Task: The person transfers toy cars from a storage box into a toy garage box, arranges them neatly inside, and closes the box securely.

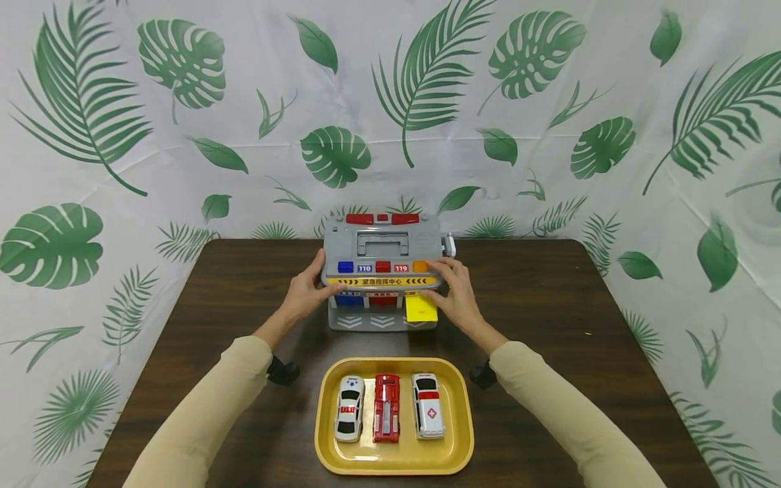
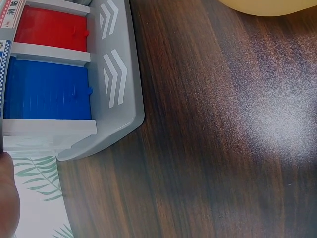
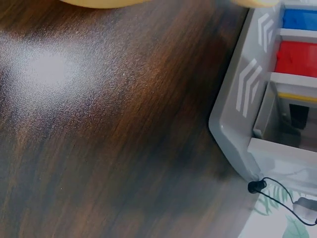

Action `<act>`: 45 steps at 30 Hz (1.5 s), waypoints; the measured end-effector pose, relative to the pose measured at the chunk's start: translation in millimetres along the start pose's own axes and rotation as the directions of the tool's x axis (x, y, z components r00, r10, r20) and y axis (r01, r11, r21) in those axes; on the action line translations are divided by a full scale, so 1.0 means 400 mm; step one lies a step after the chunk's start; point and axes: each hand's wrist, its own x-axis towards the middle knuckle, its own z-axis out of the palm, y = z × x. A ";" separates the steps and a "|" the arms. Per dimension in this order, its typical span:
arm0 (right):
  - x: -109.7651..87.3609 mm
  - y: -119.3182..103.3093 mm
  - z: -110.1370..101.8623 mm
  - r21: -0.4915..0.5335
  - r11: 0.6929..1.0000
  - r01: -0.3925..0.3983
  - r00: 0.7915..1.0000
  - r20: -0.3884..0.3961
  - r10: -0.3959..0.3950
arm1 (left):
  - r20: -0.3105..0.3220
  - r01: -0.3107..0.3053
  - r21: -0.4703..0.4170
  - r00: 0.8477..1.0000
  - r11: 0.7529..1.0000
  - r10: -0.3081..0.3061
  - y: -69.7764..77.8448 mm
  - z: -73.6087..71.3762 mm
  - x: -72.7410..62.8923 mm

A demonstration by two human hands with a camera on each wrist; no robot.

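In the head view a grey toy garage [image 1: 383,244] stands at the back of the table, with a handle on its roof. My left hand [image 1: 302,293] grips its left front corner, thumb along the front edge. At the right corner, my right hand [image 1: 459,293] has fingers on the orange button [image 1: 420,266], with its thumb under the roof edge by the yellow door [image 1: 421,308]. That door is swung outward, and the right wrist view shows its open bay [image 3: 292,116]. The blue door [image 2: 47,89] and red door [image 2: 52,29] are closed.
Nearer to me lies a yellow tray [image 1: 394,468]. In it are a white police car [image 1: 349,409], a red fire truck [image 1: 386,409] and a white ambulance [image 1: 429,407]. A black cord [image 3: 282,186] hangs at the garage's side. Behind the dark table [image 1: 518,291] hangs a leaf-print cloth [image 1: 244,102].
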 end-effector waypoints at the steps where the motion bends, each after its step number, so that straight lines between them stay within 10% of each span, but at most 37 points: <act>1: 0.000 -0.002 -0.001 0.001 1.000 -0.005 1.000 0.002 0.005 | 0.001 -0.005 -0.003 1.000 1.000 0.005 -0.001 0.000 0.000; 18: -0.091 -0.064 -0.053 0.099 0.983 -0.155 0.985 -0.063 0.162 | 0.008 -0.006 0.008 1.000 1.000 0.006 0.000 0.000 -0.002; 27: -0.186 -0.136 -0.064 0.296 0.913 -0.281 0.954 -0.017 0.300 | -0.006 -0.031 0.010 1.000 0.999 0.031 -0.002 -0.001 0.003; 31: -0.228 -0.172 -0.069 0.348 0.836 -0.424 0.902 0.083 0.423 | -0.004 -0.025 0.004 1.000 1.000 0.025 -0.004 -0.001 0.003; 40: -0.310 -0.239 -0.062 0.445 0.551 -0.706 0.695 0.282 0.662 | -0.003 -0.015 0.006 1.000 1.000 0.015 -0.002 -0.001 0.003; 45: -0.351 -0.273 -0.058 0.452 0.446 -0.773 0.615 0.359 0.702 | -0.001 -0.014 0.000 1.000 1.000 0.014 -0.002 -0.002 0.003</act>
